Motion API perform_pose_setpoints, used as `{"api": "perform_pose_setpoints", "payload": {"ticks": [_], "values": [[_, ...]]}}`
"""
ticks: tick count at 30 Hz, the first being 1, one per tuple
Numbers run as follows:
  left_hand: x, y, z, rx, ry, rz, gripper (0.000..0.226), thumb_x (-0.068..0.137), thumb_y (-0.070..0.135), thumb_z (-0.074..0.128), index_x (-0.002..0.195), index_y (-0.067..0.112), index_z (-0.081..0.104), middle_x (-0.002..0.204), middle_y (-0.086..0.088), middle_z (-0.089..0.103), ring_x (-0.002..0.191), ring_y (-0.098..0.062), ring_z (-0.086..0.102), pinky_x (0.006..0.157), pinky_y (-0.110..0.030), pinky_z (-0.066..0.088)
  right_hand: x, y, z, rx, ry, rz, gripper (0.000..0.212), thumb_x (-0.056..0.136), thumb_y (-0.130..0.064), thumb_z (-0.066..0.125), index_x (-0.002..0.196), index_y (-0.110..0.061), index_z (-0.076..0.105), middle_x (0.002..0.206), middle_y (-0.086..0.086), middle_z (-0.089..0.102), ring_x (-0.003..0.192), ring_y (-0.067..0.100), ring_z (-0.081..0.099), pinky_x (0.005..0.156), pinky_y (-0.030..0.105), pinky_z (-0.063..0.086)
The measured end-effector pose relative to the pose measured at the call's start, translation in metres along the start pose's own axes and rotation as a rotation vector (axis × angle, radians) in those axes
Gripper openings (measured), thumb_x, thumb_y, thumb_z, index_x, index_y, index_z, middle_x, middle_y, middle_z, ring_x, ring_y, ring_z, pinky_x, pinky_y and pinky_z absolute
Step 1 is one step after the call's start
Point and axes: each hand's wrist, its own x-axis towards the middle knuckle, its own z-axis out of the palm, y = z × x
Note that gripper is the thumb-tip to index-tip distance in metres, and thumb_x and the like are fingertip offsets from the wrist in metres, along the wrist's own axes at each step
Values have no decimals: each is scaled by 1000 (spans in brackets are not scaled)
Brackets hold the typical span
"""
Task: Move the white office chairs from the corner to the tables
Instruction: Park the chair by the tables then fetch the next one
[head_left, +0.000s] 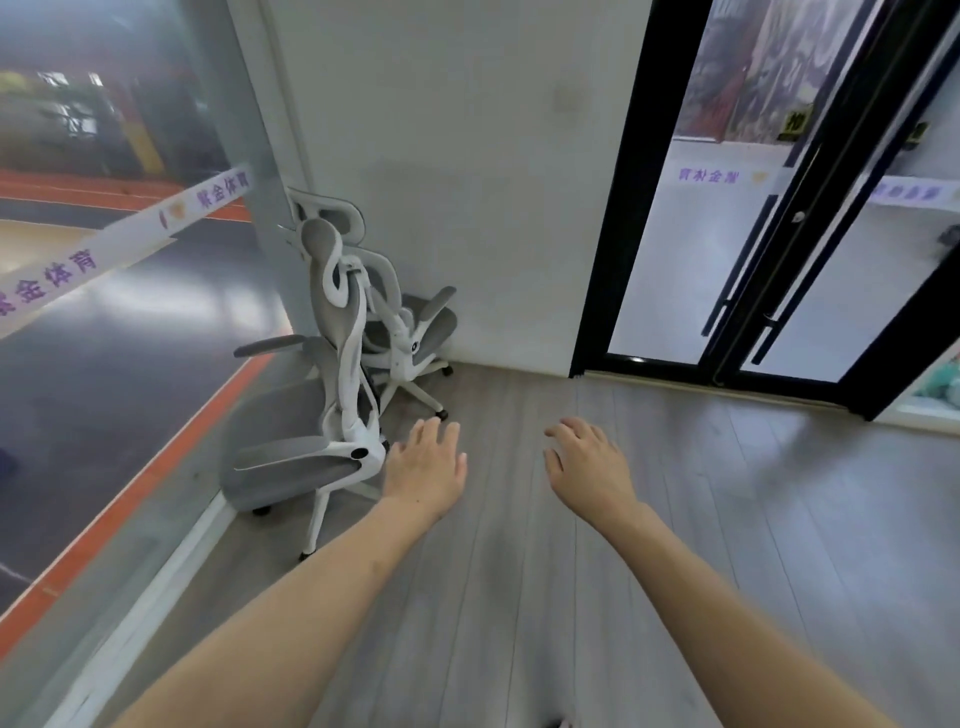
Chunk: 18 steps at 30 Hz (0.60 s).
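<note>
Grey wood-plank floor (519, 597) underfoot. My left hand (426, 470) and right hand (589, 465) reach forward, fingers relaxed, holding nothing. Two white office chairs in corner: near chair (311, 415) beside glass wall (130, 260), far chair (400, 322) against white wall (467, 156). Black-framed glass doors (779, 234) at right.

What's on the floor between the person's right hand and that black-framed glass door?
Nothing: in the head view, only bare grey wood floor runs from the right hand to the black-framed glass door.
</note>
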Motion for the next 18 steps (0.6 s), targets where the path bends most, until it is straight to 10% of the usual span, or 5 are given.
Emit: {"api": "perform_pose_setpoints", "payload": {"ticks": [18], "values": [[364, -59, -3, -46, 98, -414, 50, 107, 40, 39, 153, 20, 37, 156, -6, 37, 145, -26, 34, 108, -46, 41, 477, 57, 83, 73, -116, -391, 23, 94, -29, 45, 112, -24, 59, 124, -6, 57, 109, 24, 56, 89, 42, 48]]}}
